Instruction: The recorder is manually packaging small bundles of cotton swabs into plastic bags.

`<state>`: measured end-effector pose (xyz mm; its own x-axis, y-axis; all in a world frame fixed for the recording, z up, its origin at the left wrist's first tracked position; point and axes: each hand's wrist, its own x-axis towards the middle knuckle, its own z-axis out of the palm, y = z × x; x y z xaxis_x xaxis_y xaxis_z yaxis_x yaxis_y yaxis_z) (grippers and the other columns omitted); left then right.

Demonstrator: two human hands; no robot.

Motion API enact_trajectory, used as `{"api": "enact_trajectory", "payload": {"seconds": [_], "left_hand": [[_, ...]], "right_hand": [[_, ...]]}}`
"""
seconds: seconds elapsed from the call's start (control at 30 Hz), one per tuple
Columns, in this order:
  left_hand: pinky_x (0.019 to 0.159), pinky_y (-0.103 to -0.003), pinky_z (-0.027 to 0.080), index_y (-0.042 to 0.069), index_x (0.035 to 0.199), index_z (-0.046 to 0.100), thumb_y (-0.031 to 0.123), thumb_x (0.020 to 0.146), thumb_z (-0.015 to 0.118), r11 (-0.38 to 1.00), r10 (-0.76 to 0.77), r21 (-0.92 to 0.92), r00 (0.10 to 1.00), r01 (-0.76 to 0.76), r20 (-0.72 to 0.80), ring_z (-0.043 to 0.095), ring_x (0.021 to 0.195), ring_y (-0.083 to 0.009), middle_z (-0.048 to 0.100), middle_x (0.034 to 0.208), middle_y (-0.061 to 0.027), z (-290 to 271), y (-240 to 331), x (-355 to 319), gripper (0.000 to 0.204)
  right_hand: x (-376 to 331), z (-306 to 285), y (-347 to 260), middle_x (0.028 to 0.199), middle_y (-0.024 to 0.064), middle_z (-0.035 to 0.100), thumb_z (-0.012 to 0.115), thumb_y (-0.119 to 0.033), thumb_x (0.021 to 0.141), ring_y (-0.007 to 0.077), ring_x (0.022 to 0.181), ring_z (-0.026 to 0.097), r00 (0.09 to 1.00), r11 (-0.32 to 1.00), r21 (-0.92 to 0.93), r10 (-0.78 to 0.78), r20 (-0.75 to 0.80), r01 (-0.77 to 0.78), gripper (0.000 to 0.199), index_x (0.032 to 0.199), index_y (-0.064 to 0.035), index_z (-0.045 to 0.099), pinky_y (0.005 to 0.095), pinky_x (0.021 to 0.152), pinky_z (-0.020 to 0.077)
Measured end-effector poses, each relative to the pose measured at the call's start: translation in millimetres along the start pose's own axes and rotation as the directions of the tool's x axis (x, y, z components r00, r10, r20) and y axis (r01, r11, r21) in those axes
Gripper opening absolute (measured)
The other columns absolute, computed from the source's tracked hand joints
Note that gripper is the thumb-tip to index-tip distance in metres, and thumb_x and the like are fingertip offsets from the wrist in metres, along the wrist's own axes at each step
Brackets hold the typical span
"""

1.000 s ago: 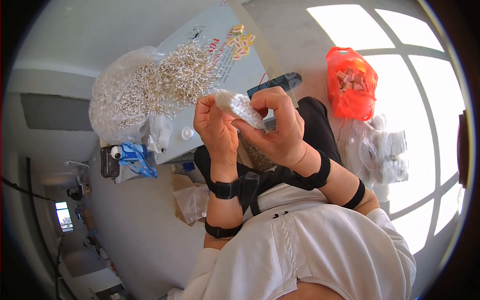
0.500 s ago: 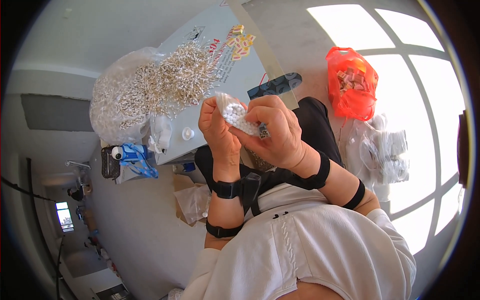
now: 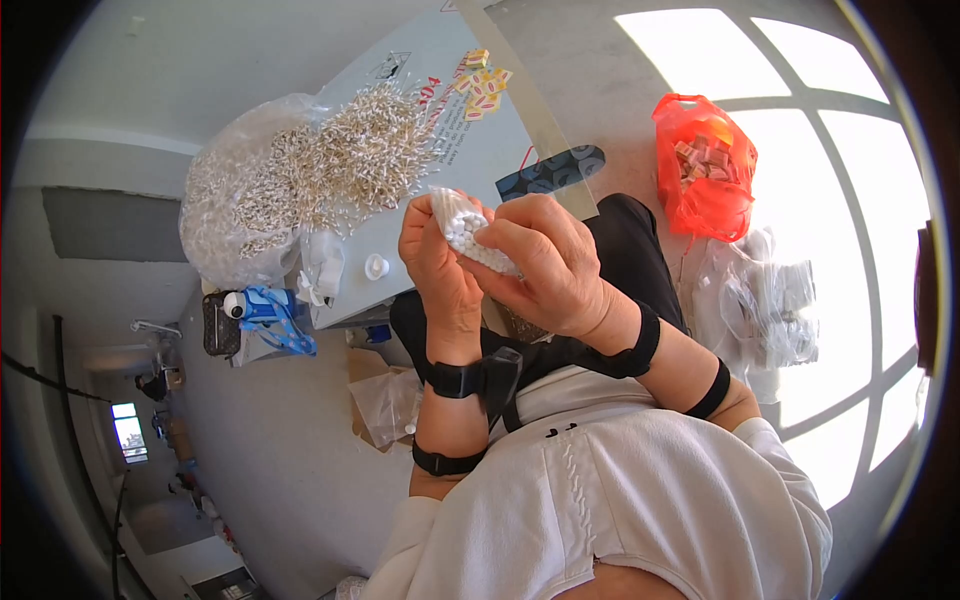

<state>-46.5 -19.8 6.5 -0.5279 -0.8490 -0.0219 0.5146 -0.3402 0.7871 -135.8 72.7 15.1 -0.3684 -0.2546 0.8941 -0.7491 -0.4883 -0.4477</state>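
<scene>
Above my lap I hold a bundle of cotton swabs [image 3: 462,228] that appears wrapped in a clear plastic bag, its white tips facing me. My left hand [image 3: 436,258] is closed around the far and left side of the bundle. From the right, my right hand [image 3: 553,258] grips its lower side, with the index finger bent over the white tips. Beyond my hands, a large heap of loose cotton swabs [image 3: 370,150] spills across the table [image 3: 350,285] out of a big clear plastic bag [image 3: 215,190].
Small yellow-and-white packets [image 3: 483,88] lie at the table's far end. On the floor to the right are a red plastic bag [image 3: 703,205] with pink packets and clear bags [image 3: 765,310]. A white round lid-like piece [image 3: 376,267] and a blue strapped item [image 3: 272,318] sit nearer left.
The bundle has turned slightly in my hands, and my right index finger has shifted left over the tips. My forearms stay nearly in place.
</scene>
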Motion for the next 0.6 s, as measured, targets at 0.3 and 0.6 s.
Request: {"api": "enact_trajectory", "payload": {"seconds": [0.3,0.6], "left_hand": [[0.072,-0.023,0.049,0.001,0.089,0.053,0.001,0.088,0.054,0.971,0.228,0.071,0.974,-0.227,-0.006,0.058,0.077,-0.0097,0.06,0.087,-0.0046,1,-2,1,0.001],[0.07,-0.021,0.044,0.001,0.088,0.055,0.002,0.09,0.054,0.794,0.441,0.417,0.891,-0.443,0.106,0.051,0.073,-0.0053,0.058,0.082,-0.001,4,3,-3,0.003]], "right_hand": [[-3,-4,8,0.084,0.0083,0.055,0.074,-0.003,0.072,0.0176,0.068,0.057,0.967,0.965,0.083,0.251,-0.036,-0.248,0.031,0.097,-0.0016,0.056,0.0266,0.059,0.0469],[-8,-5,18,0.087,0.0004,0.058,0.065,-0.01,0.088,0.0036,0.074,0.05,0.577,0.36,0.678,0.809,0.116,-0.641,0.018,0.099,0.0,0.055,0.0187,0.067,0.0429]]}}
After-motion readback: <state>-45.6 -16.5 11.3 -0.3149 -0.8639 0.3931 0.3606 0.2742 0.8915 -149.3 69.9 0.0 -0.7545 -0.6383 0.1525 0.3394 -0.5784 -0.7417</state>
